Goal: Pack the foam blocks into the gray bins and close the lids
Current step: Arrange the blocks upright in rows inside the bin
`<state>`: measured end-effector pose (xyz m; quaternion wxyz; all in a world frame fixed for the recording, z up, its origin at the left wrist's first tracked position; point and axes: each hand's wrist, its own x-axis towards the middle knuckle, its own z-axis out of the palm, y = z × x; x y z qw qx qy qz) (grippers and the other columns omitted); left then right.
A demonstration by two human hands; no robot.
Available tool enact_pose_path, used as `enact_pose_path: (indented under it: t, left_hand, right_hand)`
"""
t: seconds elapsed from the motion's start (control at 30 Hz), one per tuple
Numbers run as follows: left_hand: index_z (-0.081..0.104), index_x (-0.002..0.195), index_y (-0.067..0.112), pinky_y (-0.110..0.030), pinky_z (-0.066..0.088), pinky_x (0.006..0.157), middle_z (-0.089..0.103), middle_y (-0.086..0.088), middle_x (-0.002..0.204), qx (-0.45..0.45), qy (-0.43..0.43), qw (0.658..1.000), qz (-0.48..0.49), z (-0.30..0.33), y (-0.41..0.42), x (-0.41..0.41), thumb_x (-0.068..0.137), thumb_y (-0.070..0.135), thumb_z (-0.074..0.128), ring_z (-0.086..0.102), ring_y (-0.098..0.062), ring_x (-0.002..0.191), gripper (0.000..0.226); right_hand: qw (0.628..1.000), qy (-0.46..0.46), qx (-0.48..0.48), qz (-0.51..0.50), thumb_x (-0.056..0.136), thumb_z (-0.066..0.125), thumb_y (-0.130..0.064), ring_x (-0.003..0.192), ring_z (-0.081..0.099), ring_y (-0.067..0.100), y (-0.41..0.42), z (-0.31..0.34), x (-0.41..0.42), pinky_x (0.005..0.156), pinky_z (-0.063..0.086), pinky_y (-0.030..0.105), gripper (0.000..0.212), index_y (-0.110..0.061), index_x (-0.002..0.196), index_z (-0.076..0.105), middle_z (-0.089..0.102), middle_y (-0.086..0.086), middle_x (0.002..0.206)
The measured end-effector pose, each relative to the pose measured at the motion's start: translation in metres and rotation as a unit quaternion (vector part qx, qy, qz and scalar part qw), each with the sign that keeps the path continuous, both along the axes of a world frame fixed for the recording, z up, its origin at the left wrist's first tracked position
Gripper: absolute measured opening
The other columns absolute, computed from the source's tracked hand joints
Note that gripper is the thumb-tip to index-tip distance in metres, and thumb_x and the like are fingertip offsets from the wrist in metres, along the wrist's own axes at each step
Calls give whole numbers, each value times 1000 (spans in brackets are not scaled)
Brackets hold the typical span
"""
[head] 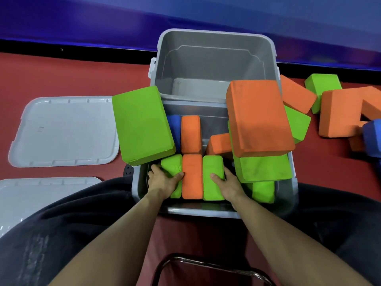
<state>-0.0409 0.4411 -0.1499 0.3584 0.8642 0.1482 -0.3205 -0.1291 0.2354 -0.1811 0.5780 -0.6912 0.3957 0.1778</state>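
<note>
Left hand (165, 179) and right hand (227, 185) clasp three upright blocks (192, 176) between two bins (214, 65).

- red floor (61, 79) is carrying pretty much everything
- two gray bins sitting on it, near bin (214, 212) and far bin (214, 38)
- two lids (64, 131) lying flat at left
- loose foam blocks (340, 112) piling up at right

The large green block (142, 124) hides most of a blue block (174, 129) at the near bin's (206, 212) left edge. The lower lid (41, 199) is cut off by the left picture edge. The left hand's (162, 180) fingertips are hidden behind a green block (172, 165).
</note>
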Motion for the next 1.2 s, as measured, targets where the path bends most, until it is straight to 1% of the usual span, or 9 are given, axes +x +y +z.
enact_pose_path:
  t: [0.17, 0.23, 0.33, 0.43, 0.6, 0.8, 1.0, 1.1, 1.2]
  left_hand:
    - [24, 142, 7, -44, 31, 117, 31, -19, 149, -6, 12, 1000, 24, 0, -8, -2, 73, 53, 84, 35, -36, 139, 102]
    - [21, 143, 7, -43, 30, 117, 30, -19, 148, 4, 25, 999, 32, -2, -12, -2, 70, 59, 84, 35, -36, 139, 109]
    - [9, 152, 7, -43, 26, 119, 26, -20, 153, 29, 27, 999, 19, -2, -19, -3, 66, 66, 82, 28, -36, 143, 127]
    - [-7, 158, 10, -44, 20, 121, 18, -20, 159, 53, 24, 998, -4, -2, -26, -5, 66, 67, 81, 20, -36, 148, 140]
    - [-2, 158, 13, -51, 21, 121, 17, -13, 162, 88, 12, 996, -10, -7, -29, -6, 62, 65, 85, 18, -31, 150, 139]
    - [-5, 158, 12, -49, 21, 122, 12, -12, 164, 52, 1, 999, -10, -13, -31, -4, 65, 54, 88, 16, -31, 151, 139]
    - [-9, 159, 18, -54, 21, 120, 8, -9, 164, 42, 10, 999, -15, -13, -37, -6, 66, 54, 88, 14, -32, 151, 138]
    - [-6, 158, 16, -51, 21, 121, 11, -12, 163, 30, 13, 999, -10, -13, -33, -2, 64, 53, 90, 15, -32, 150, 138]
    - [-3, 157, 16, -51, 22, 121, 15, -13, 161, 31, 19, 999, -2, -11, -32, -1, 62, 51, 91, 18, -33, 149, 138]
  right_hand:
    - [997, 16, -69, 5, 76, 70, -66, 128, 58, 24, 5, 0, 1, 107, 49, 45, 92, -30, 153, 37, 59, -1, 140]
    - [986, -18, -161, 25, 89, 71, -49, 143, 42, 22, 14, 17, 4, 117, 37, 40, 87, -20, 159, 28, 43, -1, 156]
    - [944, -105, -290, 115, 102, 57, -36, 153, 24, 16, 21, 38, 13, 124, 25, 34, 64, -22, 158, 31, 24, -5, 166]
    - [903, -132, -308, 269, 107, 44, -32, 157, 5, 15, 22, 44, 37, 127, 7, 33, 56, -27, 160, 27, 10, -9, 170]
    - [826, -77, -355, 430, 108, 33, -37, 156, -12, 15, 20, 40, 70, 127, -6, 40, 60, -30, 163, 9, -8, -14, 169]
    - [821, -44, -393, 412, 108, 30, -43, 157, 1, 11, 14, 28, 61, 127, -1, 43, 59, -29, 162, 13, -3, -14, 169]
    - [808, -34, -408, 425, 108, 30, -42, 156, -3, 9, -3, 27, 53, 127, -1, 44, 59, -30, 162, 11, -3, -14, 169]
    - [827, -65, -392, 398, 106, 37, -42, 157, 6, 16, 5, 27, 59, 127, 6, 40, 59, -27, 161, 22, 7, -10, 170]
    - [884, -90, -348, 300, 102, 50, -40, 147, 30, 24, 13, 28, 72, 121, 28, 39, 54, -19, 151, 43, 29, 0, 163]
